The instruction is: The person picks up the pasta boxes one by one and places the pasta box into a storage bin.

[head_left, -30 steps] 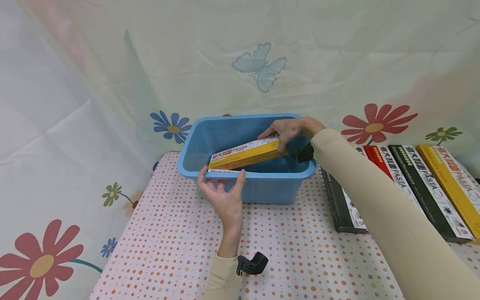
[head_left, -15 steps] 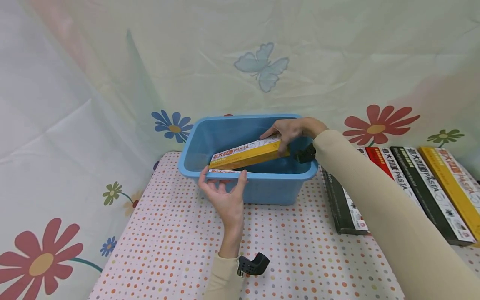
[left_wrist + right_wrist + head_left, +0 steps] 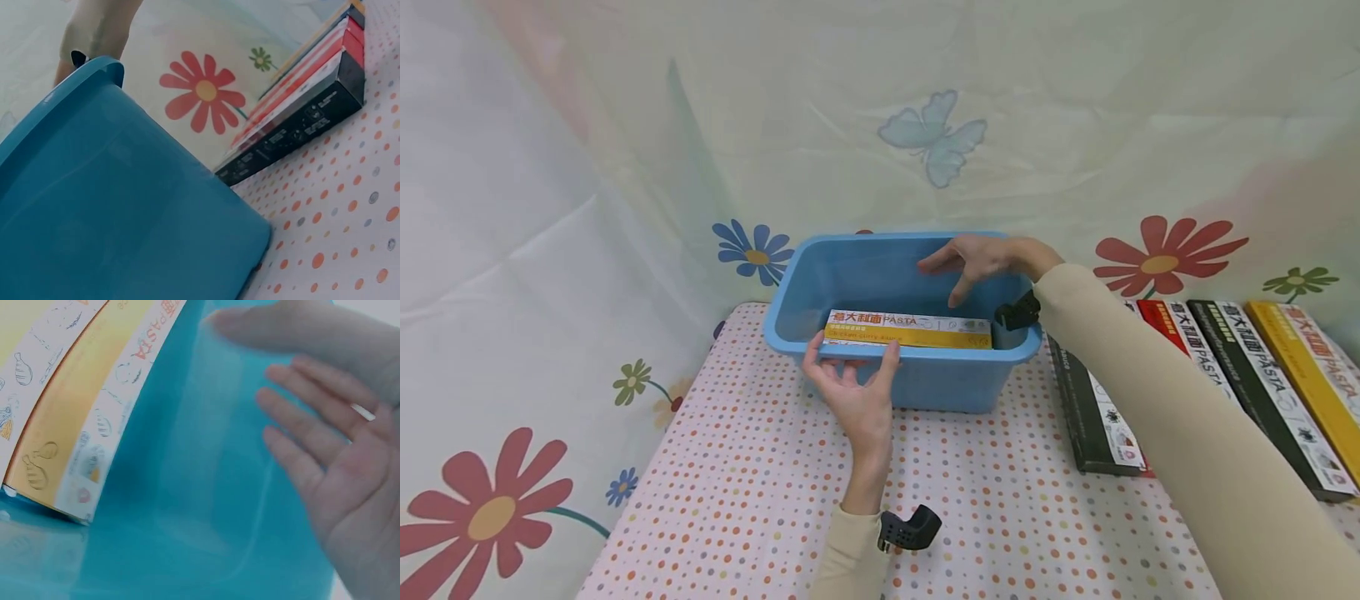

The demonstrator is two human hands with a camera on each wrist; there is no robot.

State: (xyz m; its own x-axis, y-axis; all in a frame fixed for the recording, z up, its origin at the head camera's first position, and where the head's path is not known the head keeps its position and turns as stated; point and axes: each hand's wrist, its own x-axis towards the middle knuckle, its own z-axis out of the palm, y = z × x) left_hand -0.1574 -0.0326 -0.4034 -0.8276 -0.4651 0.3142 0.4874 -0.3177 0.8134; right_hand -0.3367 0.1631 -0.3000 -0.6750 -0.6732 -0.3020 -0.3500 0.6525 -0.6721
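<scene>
A blue plastic bin (image 3: pixel 940 379) stands on the dotted cloth in the head view. Inside, along the front wall, lies a yellow and white pasta box (image 3: pixel 917 329); the right wrist view shows a second box (image 3: pixel 22 347) right beside it. My left hand (image 3: pixel 853 400) holds the bin's front rim, thumb and forefinger at its top edge. Over the bin's right half, my right hand (image 3: pixel 977 260) hangs with fingers spread and nothing in them, apart from the boxes. In the right wrist view that hand's palm faces the bin's blue wall.
To the right of the bin lie several more pasta boxes in a row: a black box (image 3: pixel 1093 417), a red one (image 3: pixel 1157 321), another black box (image 3: pixel 1262 392) and a yellow one (image 3: pixel 1288 342). My right sleeve crosses over part of them. A flowered curtain (image 3: pixel 737 125) hangs behind.
My right hand has let go of the yellow pasta box. The box's raised right end has dropped, so it now lies level along the bin's front wall. My left hand stays at the rim.
</scene>
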